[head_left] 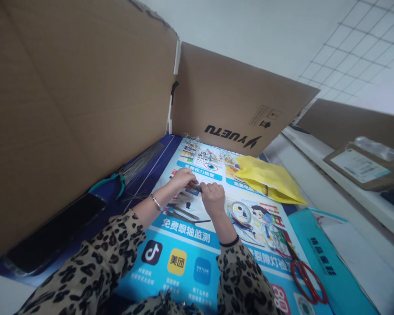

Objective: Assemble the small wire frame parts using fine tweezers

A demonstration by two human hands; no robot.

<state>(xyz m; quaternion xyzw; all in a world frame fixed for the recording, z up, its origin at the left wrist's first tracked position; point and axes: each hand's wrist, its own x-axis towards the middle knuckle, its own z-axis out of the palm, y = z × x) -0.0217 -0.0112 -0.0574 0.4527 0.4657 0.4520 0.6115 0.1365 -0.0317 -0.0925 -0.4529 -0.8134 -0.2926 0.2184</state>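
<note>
My left hand [183, 178] and my right hand [213, 197] meet over the printed poster [185, 231], both with fingers closed. Between their fingertips sits a small dark, partly shiny piece [197, 188], mostly hidden by the fingers and too small to name. A coil of wire [241, 213] with coloured strands lies to the right of my right hand. Left of my left hand are teal-handled pliers [121, 186], beside a bundle of thin metal wires [139, 164].
A black phone [54, 234] lies at the left. Yellow packet [271, 179], teal folder [328, 258] and red-handled scissors [305, 278] are on the right. Cardboard panels [230, 92] stand at the left and back. Tangled fine wire [226, 155] lies at the poster's far end.
</note>
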